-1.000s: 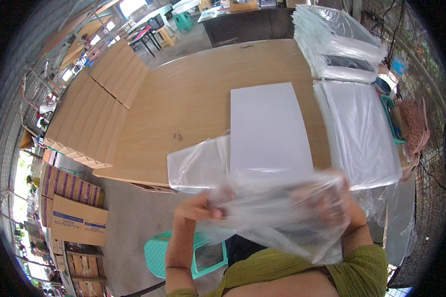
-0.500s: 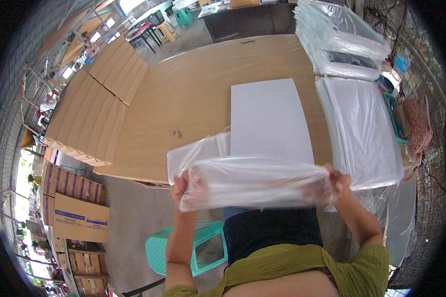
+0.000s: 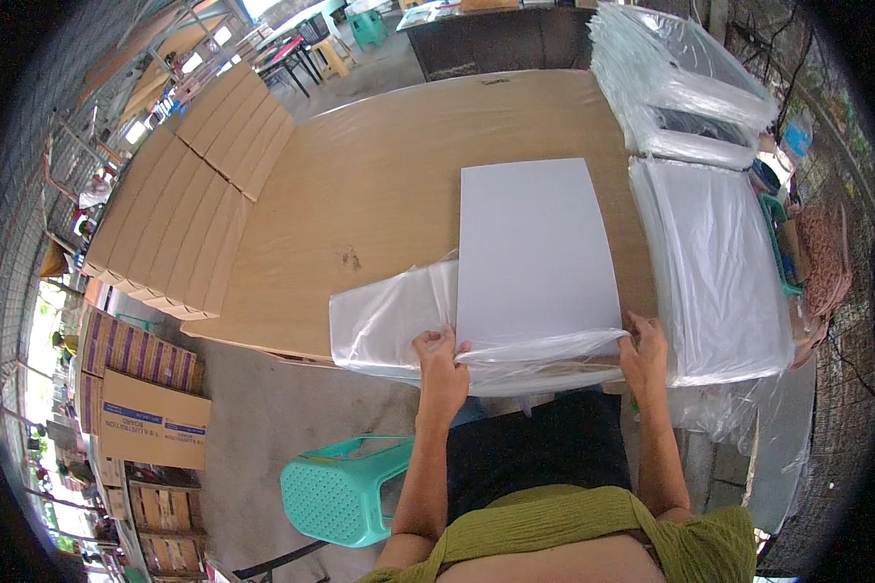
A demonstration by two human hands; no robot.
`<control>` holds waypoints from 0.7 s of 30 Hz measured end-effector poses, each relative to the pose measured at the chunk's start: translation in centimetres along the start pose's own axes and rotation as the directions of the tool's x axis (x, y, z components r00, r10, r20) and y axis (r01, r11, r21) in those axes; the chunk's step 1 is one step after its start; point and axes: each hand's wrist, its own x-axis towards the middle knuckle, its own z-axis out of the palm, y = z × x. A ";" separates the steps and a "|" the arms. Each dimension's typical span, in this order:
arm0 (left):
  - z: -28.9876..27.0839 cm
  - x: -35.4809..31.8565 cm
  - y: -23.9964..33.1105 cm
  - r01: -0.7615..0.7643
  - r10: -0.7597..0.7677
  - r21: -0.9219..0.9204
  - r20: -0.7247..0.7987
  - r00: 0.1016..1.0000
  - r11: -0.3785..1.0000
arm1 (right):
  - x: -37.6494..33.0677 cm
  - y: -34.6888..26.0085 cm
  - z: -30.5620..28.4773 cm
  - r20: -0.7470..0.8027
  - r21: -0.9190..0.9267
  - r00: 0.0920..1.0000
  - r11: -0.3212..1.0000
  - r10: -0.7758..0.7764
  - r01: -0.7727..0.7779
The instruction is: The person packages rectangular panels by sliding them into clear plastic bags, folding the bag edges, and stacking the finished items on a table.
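Observation:
A white board or stack of sheets (image 3: 535, 243) lies on the brown table in front of me. The mouth of a clear plastic bag (image 3: 544, 360) is drawn around its near end, and the rest of the bag hangs at the table edge. My left hand (image 3: 440, 361) pinches the bag at the board's near left corner. At the near right corner my right hand (image 3: 644, 350) has its fingers closed on the bag's other side. Beside my left hand, another clear plastic sheet or bag (image 3: 384, 311) lies flat, partly under the board.
Brown cartons (image 3: 180, 194) line the table's left side. Stacked clear plastic bags (image 3: 715, 262) lie at right, with more plastic-wrapped packs (image 3: 681, 87) behind. A green plastic stool (image 3: 345, 491) stands on the floor at lower left, near printed cardboard boxes (image 3: 156, 418).
Both hands have come closer together and down to the board's near corners. The bag, earlier stretched wide in the air between them, now sits around the board's near end.

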 end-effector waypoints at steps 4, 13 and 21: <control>-0.7 0.5 0.8 -0.064 0.067 0.118 -0.021 0.998 0.991 | -0.1 0.5 0.4 0.005 -0.002 1.000 1.000 -0.016 0.016; -5.1 -0.4 4.4 0.195 -0.183 -0.153 0.092 0.979 0.969 | -1.1 -0.4 -1.3 0.097 0.539 0.946 0.783 0.309 -0.311; -8.7 -0.3 6.0 0.266 0.153 -0.961 0.275 0.949 0.073 | -1.3 -5.0 -4.8 0.019 0.963 1.000 0.270 0.019 -0.023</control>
